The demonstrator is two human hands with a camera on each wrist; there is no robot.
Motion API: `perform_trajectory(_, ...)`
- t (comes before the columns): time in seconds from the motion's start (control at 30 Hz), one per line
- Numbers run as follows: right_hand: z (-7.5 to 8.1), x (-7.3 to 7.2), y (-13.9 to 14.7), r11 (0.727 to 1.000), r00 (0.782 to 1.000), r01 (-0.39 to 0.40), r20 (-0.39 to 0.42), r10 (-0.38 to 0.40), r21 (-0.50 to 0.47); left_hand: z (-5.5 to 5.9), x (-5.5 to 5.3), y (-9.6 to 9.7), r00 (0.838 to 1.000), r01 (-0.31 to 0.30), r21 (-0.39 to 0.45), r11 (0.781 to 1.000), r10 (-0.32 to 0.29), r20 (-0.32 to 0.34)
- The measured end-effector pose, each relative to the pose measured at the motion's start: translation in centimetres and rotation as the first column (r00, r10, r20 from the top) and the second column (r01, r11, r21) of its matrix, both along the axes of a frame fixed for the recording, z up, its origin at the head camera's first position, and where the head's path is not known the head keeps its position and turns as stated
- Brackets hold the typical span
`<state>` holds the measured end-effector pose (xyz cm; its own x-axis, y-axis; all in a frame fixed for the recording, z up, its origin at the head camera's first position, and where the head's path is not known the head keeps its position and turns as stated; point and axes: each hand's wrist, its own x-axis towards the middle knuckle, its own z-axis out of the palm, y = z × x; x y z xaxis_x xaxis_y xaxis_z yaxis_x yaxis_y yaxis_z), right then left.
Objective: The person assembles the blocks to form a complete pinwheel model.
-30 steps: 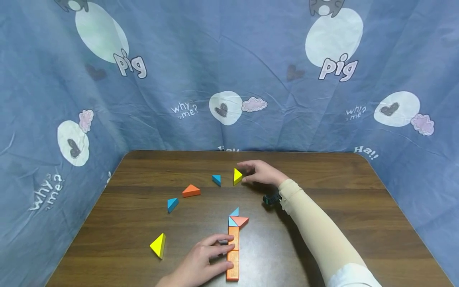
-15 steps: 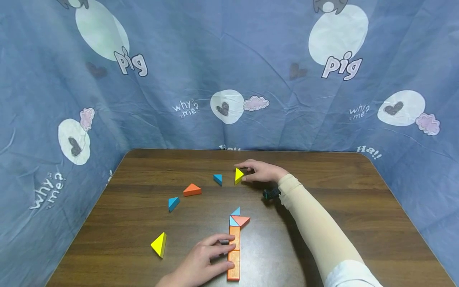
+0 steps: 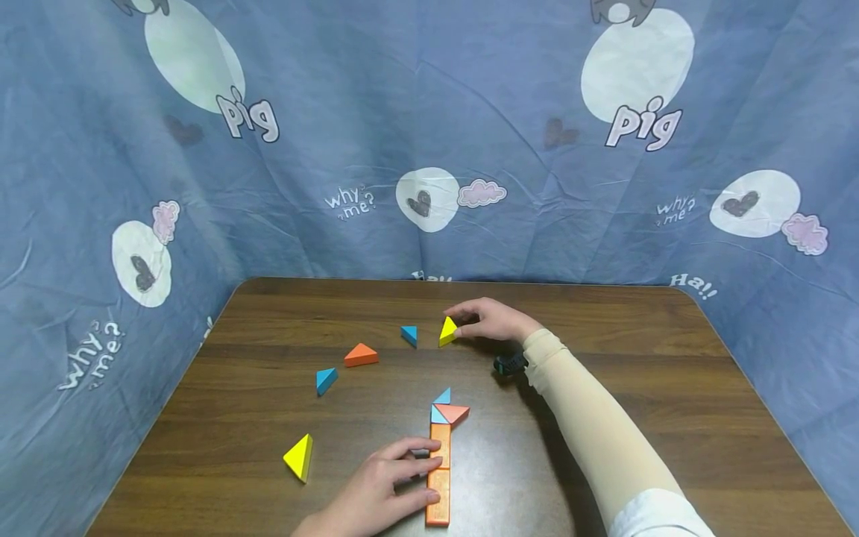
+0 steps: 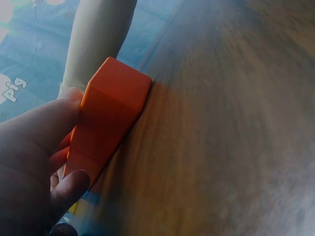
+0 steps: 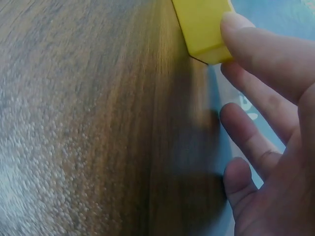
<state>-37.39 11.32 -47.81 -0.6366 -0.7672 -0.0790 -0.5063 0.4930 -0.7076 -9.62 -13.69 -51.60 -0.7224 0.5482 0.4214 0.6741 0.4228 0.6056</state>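
Note:
My right hand (image 3: 493,321) pinches a yellow triangular block (image 3: 447,333) near the far side of the table. In the right wrist view the thumb (image 5: 236,22) presses the face of this block, while the other fingers spread away from it. My left hand (image 3: 385,481) rests its fingertips on two orange rectangular blocks (image 3: 439,507) laid end to end. At their far end lie a light-blue triangle (image 3: 438,415), a salmon triangle (image 3: 454,413) and a second light-blue triangle (image 3: 443,397). The left wrist view shows an orange block (image 4: 110,108) under the left fingers.
Left of the row stand a blue triangular block (image 3: 409,335), an orange one (image 3: 362,356), another blue one (image 3: 326,380) and a yellow one (image 3: 298,457). A dark wrist device (image 3: 510,364) hangs by the right sleeve. A blue printed curtain (image 3: 302,224) surrounds the wooden table (image 3: 604,358).
The right thumb and fingers have come together on the far yellow block, which has turned slightly. The left hand stays on the orange blocks. The head view has shifted a little.

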Motion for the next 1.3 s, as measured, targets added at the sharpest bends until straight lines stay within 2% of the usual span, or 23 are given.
perform_trajectory(0.27,-0.3,-0.2,0.2,1.0,1.0,0.022,-0.01,-0.022,-0.011,-0.1,0.0,-0.1,1.0,0.0,-0.002,1.0,0.0,0.001)
perform_trajectory(0.5,0.3,0.3,0.1,0.999,1.0,0.022,-0.006,-0.022,-0.029,0.0,-0.1,0.1,1.0,0.004,-0.005,1.0,-0.004,0.004)
perform_trajectory(0.7,0.6,1.1,-0.1,0.998,1.0,0.009,-0.006,-0.009,-0.062,0.0,-0.1,0.1,1.0,0.0,-0.012,1.0,0.0,0.008)
perform_trajectory(0.93,1.0,2.5,-0.4,0.997,1.0,-0.017,-0.002,0.017,-0.08,0.1,0.1,0.0,0.997,-0.024,-0.034,0.999,0.027,0.067)
perform_trajectory(1.13,1.0,3.7,-0.5,0.996,1.0,-0.009,-0.027,0.007,-0.092,0.2,0.1,0.0,0.998,-0.008,-0.024,1.0,0.01,0.056)
perform_trajectory(1.3,0.9,4.7,-0.7,0.995,0.999,-0.042,-0.037,0.039,-0.09,0.2,0.0,0.0,0.998,-0.007,-0.027,1.0,0.009,0.068)
